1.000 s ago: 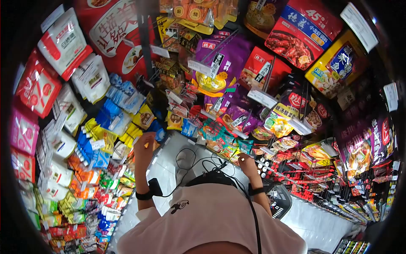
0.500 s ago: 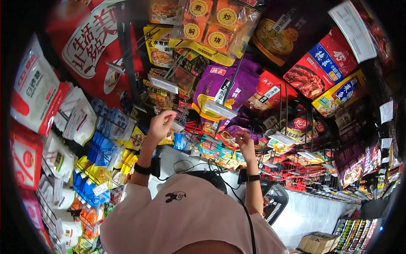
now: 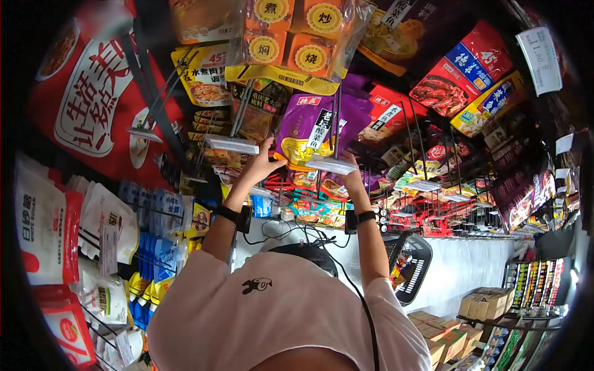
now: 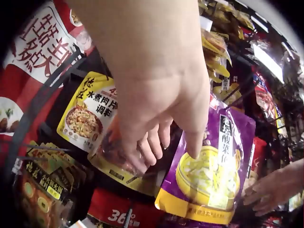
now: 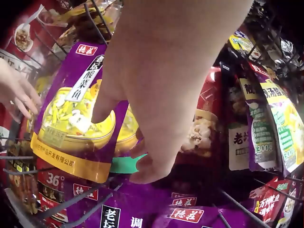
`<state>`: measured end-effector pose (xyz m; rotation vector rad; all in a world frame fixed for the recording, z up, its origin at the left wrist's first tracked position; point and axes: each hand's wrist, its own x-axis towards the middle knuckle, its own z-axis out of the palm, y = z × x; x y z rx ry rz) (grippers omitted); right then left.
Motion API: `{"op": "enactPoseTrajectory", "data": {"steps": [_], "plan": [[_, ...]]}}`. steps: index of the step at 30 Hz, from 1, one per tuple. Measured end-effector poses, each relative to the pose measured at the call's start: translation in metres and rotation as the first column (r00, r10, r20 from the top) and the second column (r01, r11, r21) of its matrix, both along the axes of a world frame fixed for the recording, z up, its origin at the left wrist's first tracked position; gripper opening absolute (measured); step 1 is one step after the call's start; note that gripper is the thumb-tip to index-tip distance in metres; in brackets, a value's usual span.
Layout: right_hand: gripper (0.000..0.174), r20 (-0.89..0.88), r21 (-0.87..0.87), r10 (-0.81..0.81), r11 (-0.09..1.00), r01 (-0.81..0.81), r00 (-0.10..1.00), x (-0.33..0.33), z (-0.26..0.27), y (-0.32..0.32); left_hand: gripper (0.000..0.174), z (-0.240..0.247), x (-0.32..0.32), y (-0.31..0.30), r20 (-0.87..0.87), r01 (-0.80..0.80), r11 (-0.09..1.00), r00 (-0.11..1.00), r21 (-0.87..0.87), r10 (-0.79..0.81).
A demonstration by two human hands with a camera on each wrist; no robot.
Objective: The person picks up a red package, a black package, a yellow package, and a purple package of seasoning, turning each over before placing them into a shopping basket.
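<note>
A purple pouch (image 3: 300,133) with a yellow bowl picture hangs at the front of a rack peg, with similar pouches behind it. My left hand (image 3: 261,167) is at its left edge; in the left wrist view, the left thumb (image 4: 194,142) overlaps the pouch front while loosely bent fingers (image 4: 152,145) lie left of it, over a brown and yellow packet (image 4: 121,166). At the pouch's right edge is my right hand (image 3: 351,179). The right wrist view has its thumb (image 5: 102,109) over the front and its fingertips (image 5: 145,173) beside the edge, spread from the thumb.
A clear price holder (image 3: 332,164) sticks out before the pouch, another (image 3: 232,144) to its left. A multi-pack with orange squares (image 3: 291,37) hangs above. White sugar bags (image 3: 46,229) fill the left rack. A black basket (image 3: 411,266) stands on the floor at right.
Both hands have risen from waist height to either side of the purple pouch. The view has moved closer to the rack, and cartons have come into sight at lower right.
</note>
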<state>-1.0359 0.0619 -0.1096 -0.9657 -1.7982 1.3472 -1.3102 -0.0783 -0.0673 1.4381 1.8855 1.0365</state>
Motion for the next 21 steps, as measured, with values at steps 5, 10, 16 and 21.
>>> {"op": "enactPoseTrajectory", "data": {"steps": [5,10,16,21], "plan": [[0.06,-0.042,0.063,0.128,0.99,-0.126,0.991,-0.007,0.034,-0.008,0.08,-0.04,-0.006,0.027,0.176,0.043,0.997,0.983,0.068,-0.054],[0.055,-0.247,-0.111,0.266,0.948,-0.3,0.932,-0.012,0.047,-0.016,0.084,-0.033,-0.008,0.036,0.276,0.186,0.982,0.942,0.041,-0.19],[0.058,-0.42,-0.007,0.339,0.927,-0.376,0.842,-0.036,0.093,-0.049,0.062,-0.025,0.001,0.035,0.337,0.15,0.98,0.923,0.131,-0.186],[0.056,-0.474,-0.316,0.156,0.888,-0.333,0.866,-0.031,0.074,-0.036,0.053,-0.041,0.0,0.045,0.322,0.143,0.977,0.928,0.157,-0.187]]}}
